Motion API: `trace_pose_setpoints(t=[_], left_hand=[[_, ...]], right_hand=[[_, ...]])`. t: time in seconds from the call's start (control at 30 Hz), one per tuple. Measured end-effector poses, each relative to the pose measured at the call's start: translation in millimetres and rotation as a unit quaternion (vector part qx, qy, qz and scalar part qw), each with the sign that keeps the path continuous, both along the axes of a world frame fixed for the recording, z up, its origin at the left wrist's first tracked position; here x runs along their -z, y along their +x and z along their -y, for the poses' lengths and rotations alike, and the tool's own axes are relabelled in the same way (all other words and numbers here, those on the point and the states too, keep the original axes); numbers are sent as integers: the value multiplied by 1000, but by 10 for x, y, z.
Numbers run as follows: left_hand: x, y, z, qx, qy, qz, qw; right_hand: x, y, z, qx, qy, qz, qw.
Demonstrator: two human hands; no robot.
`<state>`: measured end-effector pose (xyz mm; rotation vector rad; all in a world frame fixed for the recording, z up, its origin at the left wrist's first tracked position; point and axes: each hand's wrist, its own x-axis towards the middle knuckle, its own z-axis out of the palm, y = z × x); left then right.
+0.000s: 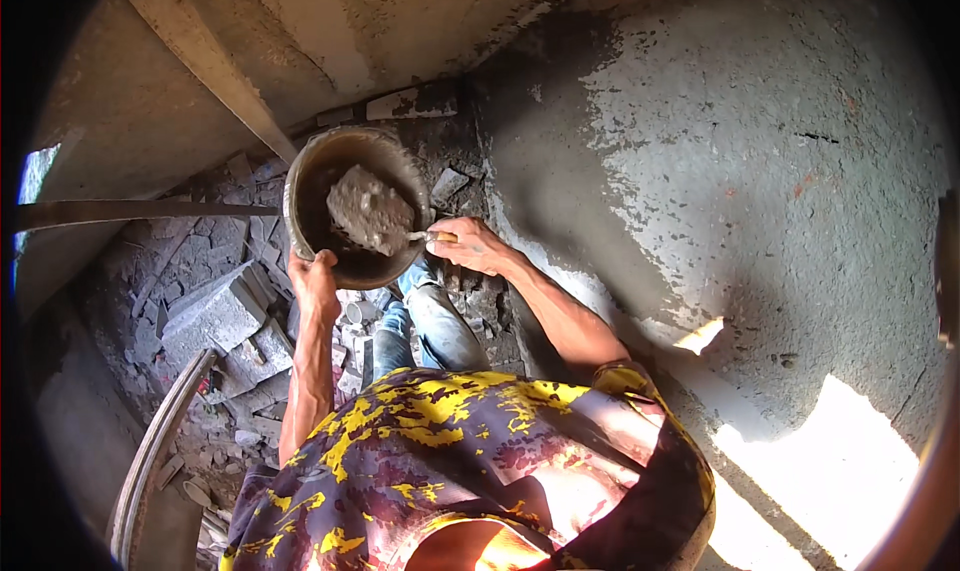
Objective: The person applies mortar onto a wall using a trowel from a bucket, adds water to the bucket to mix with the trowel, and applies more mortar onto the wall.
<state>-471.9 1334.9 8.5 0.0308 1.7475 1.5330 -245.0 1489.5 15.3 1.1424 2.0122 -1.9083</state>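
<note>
wet grey mortar (368, 209) lies heaped on the blade of a trowel (385, 221) inside a round metal pan (300, 196), seen from the head camera looking down. the left hand (314, 283) is closed on the pan's near rim, fingers curled over the edge, holding it up above broken rubble (215, 316). the right hand (470, 246) is wrapped shut round the trowel's handle at the pan's right edge. a freshly plastered wall (720, 151) stands just to the right.

the pan looks heavy for one hand and would tip toward the loaded side, so a grip under the rim seems safest. the mortar appears soft and sloppy, likely to slide off a tilted blade. the trowel is stiff; its handle is the only clean hold.
</note>
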Motion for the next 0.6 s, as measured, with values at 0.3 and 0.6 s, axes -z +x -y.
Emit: trace_pose_setpoints(t=[0.3,0.6], left_hand=[[329,12,121,45,-16,-16,999],[-29,508,29,119,34,-37,992]], right_hand=[[-1637,1524,-811,399,171,67,899],[-1211,520,242,-29,475,310,823]])
